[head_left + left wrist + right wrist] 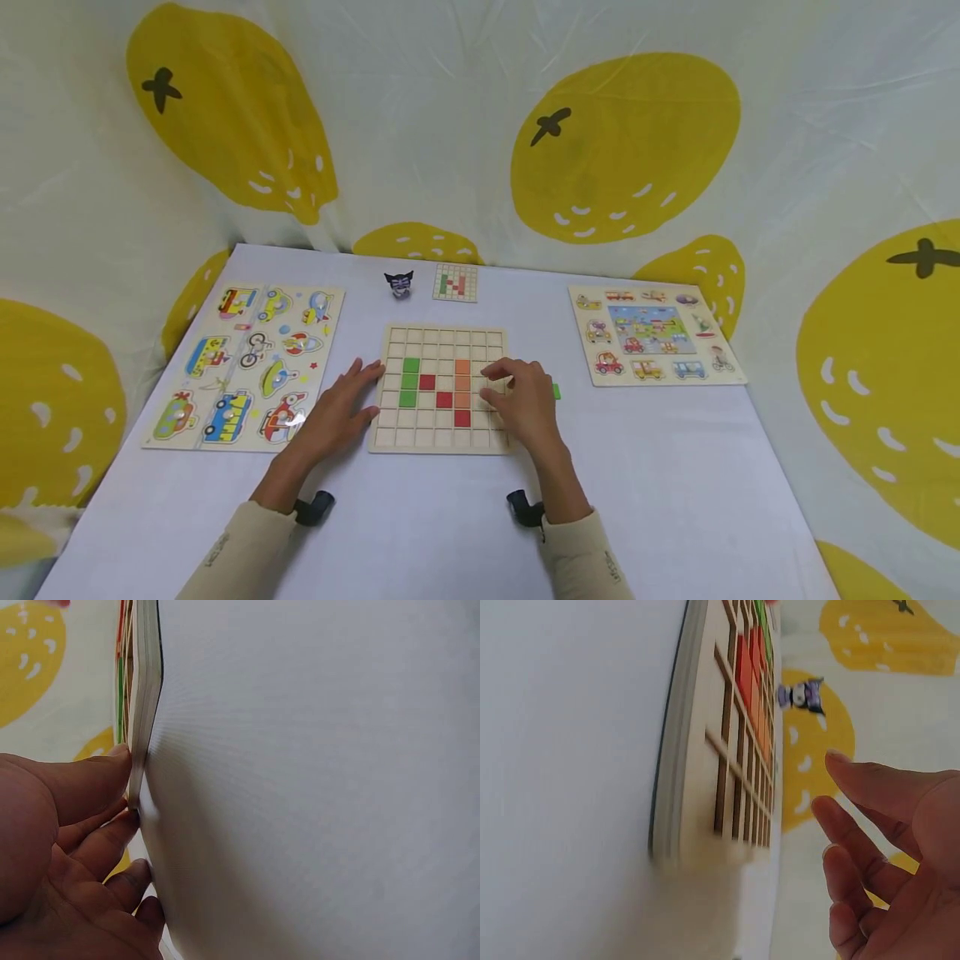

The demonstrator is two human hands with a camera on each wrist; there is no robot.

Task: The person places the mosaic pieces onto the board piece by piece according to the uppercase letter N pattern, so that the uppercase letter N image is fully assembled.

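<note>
A wooden grid board (438, 446) lies flat in the middle of the table. Set in its cells are a column of green tiles (409, 382), a column of orange tiles (462, 383) and several red tiles (444, 400). My left hand (347, 412) rests at the board's left edge, fingers spread; in the left wrist view its thumb (97, 780) touches the rim. Over the right side of the board is my right hand (525, 404), thumb and fingers bent but apart, nothing between them. A green tile (557, 392) shows beside this hand, partly hidden by it.
A small pattern card (455, 283) and a dark-and-purple figurine (400, 285) are behind the board. To the left lies a vehicle puzzle board (247, 367); another picture puzzle board (581, 333) is at the right. A lemon-print cloth (435, 125) hangs behind the white table (420, 533).
</note>
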